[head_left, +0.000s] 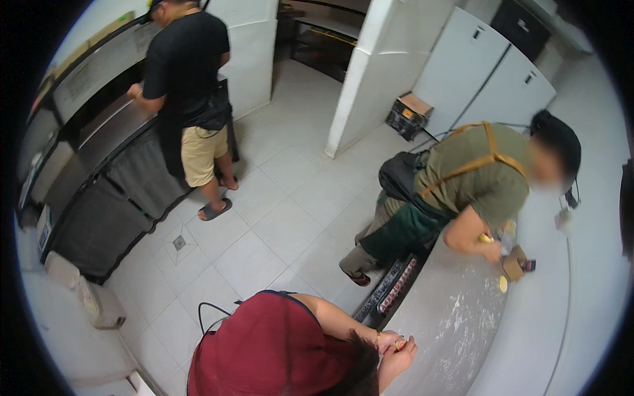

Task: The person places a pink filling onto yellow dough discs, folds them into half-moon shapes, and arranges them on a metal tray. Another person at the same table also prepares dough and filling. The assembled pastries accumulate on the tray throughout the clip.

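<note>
"Steel counter (462, 330): condition?"

"Dusted with white powder. A small brown box (513, 264) stood near its far end, with a round yellow piece (503, 284) just beside it."

"Wearer's own hands?"

"Outside the view; wide or narrow could not be told."

"Other hands at the counter?"

"A person in a red top (271, 343) kept both hands (396, 346) together at the near edge, fingers closed on a small yellowish piece (400, 344). A person in an olive shirt (475, 178) leaned over the counter, one hand (492, 249) touching the box."

"Elsewhere?"

"A person in black (185, 79) stood on the tiled floor (264, 218), facing a dark steel unit (105, 132)."
</note>
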A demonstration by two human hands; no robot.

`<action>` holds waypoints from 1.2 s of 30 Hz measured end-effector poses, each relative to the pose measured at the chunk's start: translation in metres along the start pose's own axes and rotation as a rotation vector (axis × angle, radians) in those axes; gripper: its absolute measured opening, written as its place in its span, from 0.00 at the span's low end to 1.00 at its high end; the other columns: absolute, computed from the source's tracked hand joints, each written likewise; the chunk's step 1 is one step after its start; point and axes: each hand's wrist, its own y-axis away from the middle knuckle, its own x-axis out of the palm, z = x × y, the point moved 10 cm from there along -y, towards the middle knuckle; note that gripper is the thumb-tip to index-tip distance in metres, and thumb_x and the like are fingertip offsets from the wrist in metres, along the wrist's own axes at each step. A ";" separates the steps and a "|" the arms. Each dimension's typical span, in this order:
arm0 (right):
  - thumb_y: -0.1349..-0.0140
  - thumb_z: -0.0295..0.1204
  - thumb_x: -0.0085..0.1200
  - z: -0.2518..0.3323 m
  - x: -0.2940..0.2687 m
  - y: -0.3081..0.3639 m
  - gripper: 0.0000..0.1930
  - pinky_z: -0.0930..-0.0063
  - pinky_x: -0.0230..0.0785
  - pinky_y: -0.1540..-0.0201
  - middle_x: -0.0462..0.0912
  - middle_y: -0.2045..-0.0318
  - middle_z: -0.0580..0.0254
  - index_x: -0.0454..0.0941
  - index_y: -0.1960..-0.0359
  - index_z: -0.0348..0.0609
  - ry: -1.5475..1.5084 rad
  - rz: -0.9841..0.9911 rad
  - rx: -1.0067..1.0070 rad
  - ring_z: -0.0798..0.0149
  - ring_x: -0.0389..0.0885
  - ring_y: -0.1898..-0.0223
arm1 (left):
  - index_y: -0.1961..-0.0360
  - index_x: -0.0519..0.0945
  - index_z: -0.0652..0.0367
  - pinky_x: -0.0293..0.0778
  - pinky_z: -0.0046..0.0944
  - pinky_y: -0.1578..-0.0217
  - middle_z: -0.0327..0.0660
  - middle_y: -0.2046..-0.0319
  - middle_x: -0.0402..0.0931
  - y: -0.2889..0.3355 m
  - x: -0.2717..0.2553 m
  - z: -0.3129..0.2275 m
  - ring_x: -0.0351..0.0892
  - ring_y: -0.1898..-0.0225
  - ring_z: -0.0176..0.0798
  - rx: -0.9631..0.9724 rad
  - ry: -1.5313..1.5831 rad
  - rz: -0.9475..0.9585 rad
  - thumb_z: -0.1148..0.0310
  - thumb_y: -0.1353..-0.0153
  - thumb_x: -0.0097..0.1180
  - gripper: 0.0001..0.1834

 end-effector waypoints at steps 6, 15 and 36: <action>0.48 0.26 0.51 -0.038 -0.004 0.003 0.10 0.59 0.68 0.62 0.75 0.67 0.47 0.76 0.66 0.35 -0.025 -0.035 0.070 0.45 0.75 0.64 | 0.59 0.75 0.55 0.71 0.36 0.56 0.36 0.60 0.77 0.006 0.032 0.026 0.75 0.59 0.31 -0.076 -0.044 0.230 0.58 0.32 0.40 0.14; 0.49 0.24 0.54 -0.064 -0.056 0.039 0.09 0.59 0.70 0.61 0.77 0.66 0.51 0.77 0.64 0.39 -0.078 -0.238 0.462 0.46 0.77 0.63 | 0.57 0.74 0.53 0.68 0.38 0.49 0.35 0.58 0.76 0.055 0.069 0.039 0.74 0.54 0.36 -0.353 -0.188 0.136 0.53 0.30 0.34 0.19; 0.51 0.23 0.54 -0.099 -0.088 0.112 0.12 0.59 0.69 0.57 0.77 0.62 0.52 0.77 0.62 0.41 -0.078 -0.378 0.714 0.47 0.76 0.61 | 0.56 0.72 0.57 0.70 0.38 0.51 0.38 0.58 0.75 0.066 0.067 0.124 0.74 0.55 0.37 -0.688 -0.133 0.142 0.63 0.31 0.35 0.14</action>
